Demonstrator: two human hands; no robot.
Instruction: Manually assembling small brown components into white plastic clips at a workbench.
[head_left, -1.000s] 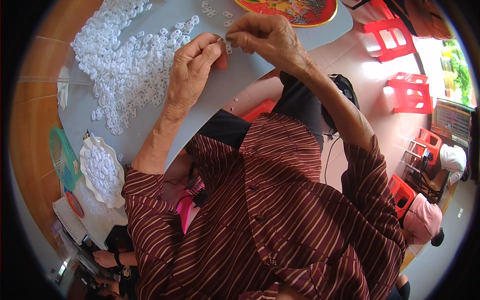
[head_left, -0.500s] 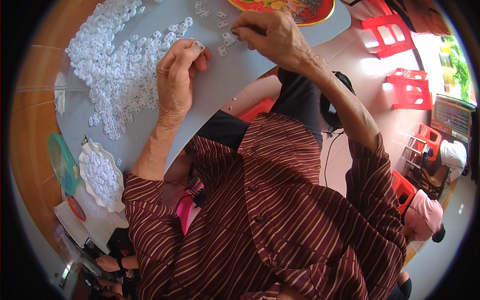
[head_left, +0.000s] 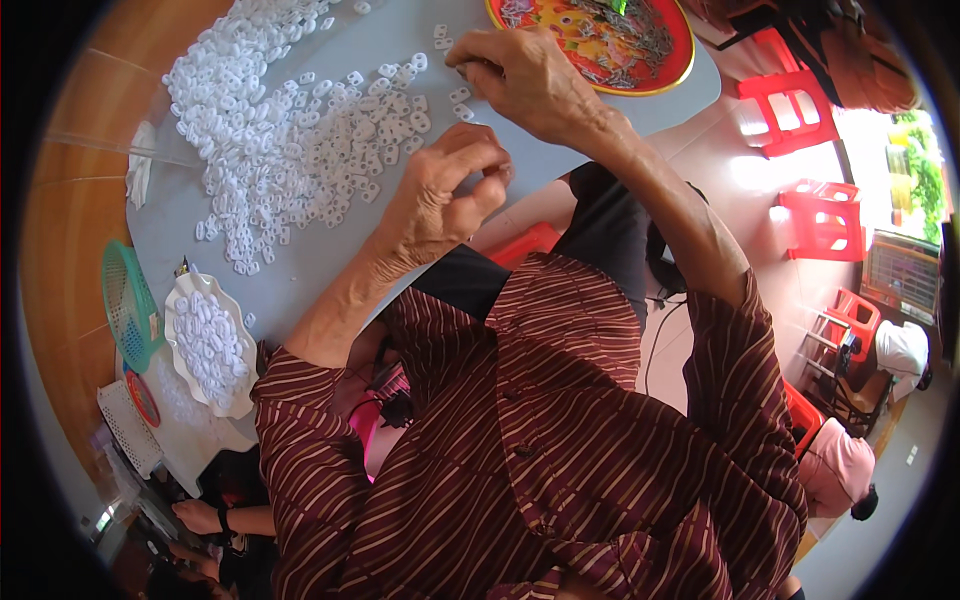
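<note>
My left hand point(head_left: 445, 190) is at the table's near edge, its thumb and fingers curled together. Whatever is between those fingertips is hidden. Just beyond it, my right hand point(head_left: 525, 85) is held over the table in a pinch; I cannot make out what it grips. A few small white plastic pieces with holes point(head_left: 461, 104) lie on the grey table point(head_left: 310, 255) beside the right fingertips. To the left spreads a large pile of the same white pieces point(head_left: 290, 150). A round red tray point(head_left: 683, 50) with many small metal pins is beyond my right hand.
At the left, a scalloped white dish point(head_left: 240, 402) holds more white pieces, beside a green basket point(head_left: 125, 300). A co-worker's hand point(head_left: 198, 516) shows at lower left. Red stools point(head_left: 825, 215) stand on the floor to the right, with a person in pink point(head_left: 838, 465) near them.
My left hand has moved right, toward my right hand, and the white piece seen at its fingertips no longer shows. My right hand stays pinched, slightly lower and left. The view has shifted a little.
</note>
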